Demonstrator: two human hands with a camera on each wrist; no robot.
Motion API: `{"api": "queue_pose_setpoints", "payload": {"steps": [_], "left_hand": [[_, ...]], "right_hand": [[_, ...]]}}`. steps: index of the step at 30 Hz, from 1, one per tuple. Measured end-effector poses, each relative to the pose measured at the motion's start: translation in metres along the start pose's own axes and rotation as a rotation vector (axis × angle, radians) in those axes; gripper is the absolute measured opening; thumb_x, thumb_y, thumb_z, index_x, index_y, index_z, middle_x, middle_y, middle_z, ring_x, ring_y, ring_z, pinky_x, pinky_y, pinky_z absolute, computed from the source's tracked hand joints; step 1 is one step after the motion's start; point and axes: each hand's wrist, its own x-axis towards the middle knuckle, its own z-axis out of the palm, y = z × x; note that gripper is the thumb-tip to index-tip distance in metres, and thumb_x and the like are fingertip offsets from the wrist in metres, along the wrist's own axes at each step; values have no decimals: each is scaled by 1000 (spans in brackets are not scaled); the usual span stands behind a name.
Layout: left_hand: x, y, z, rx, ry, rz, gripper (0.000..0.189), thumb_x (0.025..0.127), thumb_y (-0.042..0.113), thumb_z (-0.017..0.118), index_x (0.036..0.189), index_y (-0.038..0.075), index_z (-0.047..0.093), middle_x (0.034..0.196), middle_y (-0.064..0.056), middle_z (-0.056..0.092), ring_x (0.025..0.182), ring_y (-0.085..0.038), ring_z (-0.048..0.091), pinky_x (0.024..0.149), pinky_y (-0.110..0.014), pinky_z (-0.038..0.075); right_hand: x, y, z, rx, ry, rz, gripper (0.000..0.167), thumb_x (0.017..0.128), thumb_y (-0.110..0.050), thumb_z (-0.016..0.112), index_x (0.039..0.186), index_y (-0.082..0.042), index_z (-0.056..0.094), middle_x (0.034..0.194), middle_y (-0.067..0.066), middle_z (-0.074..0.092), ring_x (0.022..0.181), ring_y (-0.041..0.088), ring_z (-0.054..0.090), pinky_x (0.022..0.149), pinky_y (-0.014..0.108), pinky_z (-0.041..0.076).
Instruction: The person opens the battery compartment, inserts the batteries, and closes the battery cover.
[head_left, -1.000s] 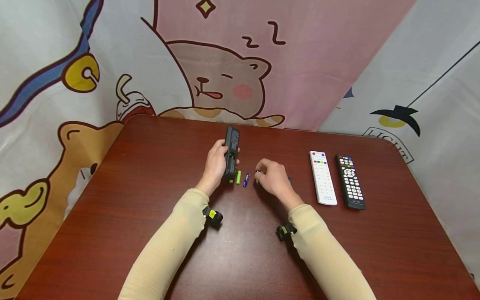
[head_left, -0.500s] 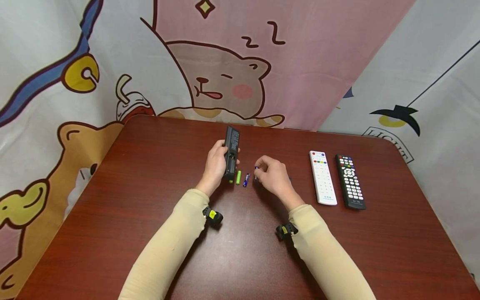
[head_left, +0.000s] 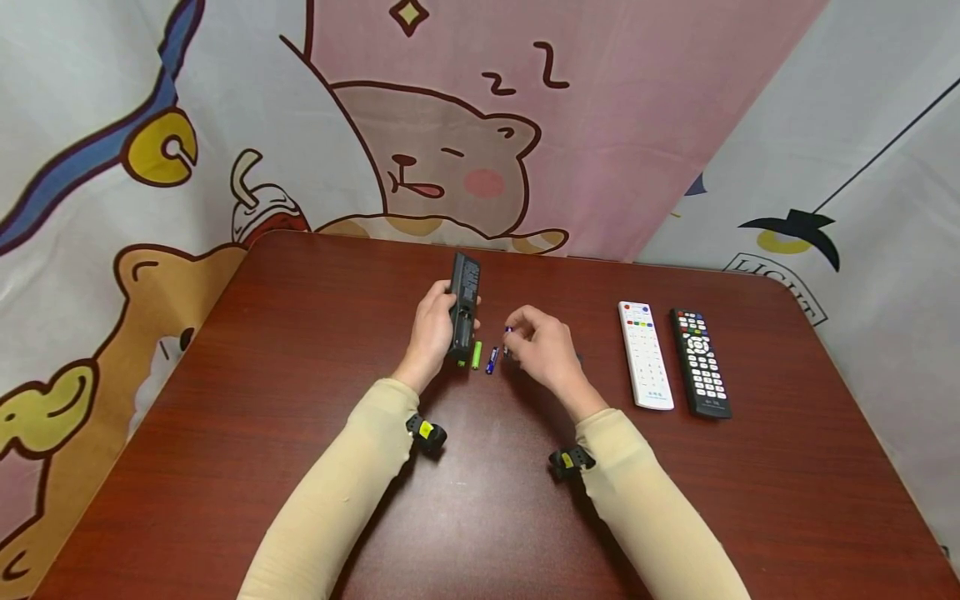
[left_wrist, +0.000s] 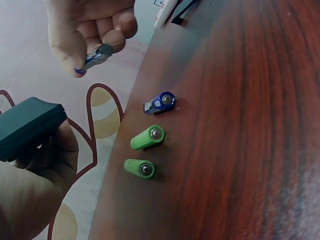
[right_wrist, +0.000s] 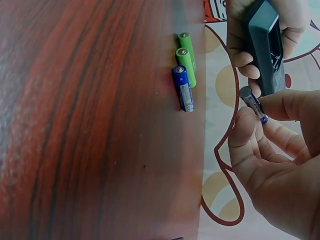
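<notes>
My left hand (head_left: 429, 333) grips a black remote control (head_left: 466, 304) by its sides, back face up, with the battery compartment uncovered. Between thumb and fingertips, my right hand (head_left: 549, 350) pinches a blue battery (right_wrist: 253, 106), held tilted in the air to the right of the remote. In the right wrist view its flat silver end points up and away from the palm. A second blue battery (left_wrist: 160, 102) lies on the table between the hands. Beside it are two green batteries (left_wrist: 148, 137), one partly covered by the remote in the head view.
To the right, a white remote control (head_left: 646, 356) and a black remote control (head_left: 701, 364) lie side by side on the brown table (head_left: 480, 517). A small dark piece (head_left: 579, 359) shows behind my right hand, mostly hidden. A printed curtain (head_left: 600, 167) hangs behind the table's far edge.
My right hand has shifted slightly left toward the held remote, carrying the blue battery. The left hand and the remote in it have stayed nearly still.
</notes>
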Motion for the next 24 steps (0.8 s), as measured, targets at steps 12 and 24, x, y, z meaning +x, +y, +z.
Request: {"api": "queue_pose_setpoints", "payload": {"steps": [12,24], "left_hand": [[-1,0,3,-41,15,4,39,106,12,28,134,-1,53,130,-35,60,85,-42,65,62,-29,53],[-2,1,5,-11,15,10,40,106,12,28,136,0,52,128,-32,62,89,-43,65,66,-28,53]], "right_hand": [[-1,-10,2,110,24,-56,11,96,-5,67,107,-3,67,84,11,68,69,32,68,55,28,55],[-1,-17,5,163,43,-83,11,95,-4,69,106,-3,67,83,11,69,65,32,67,54,28,54]]}}
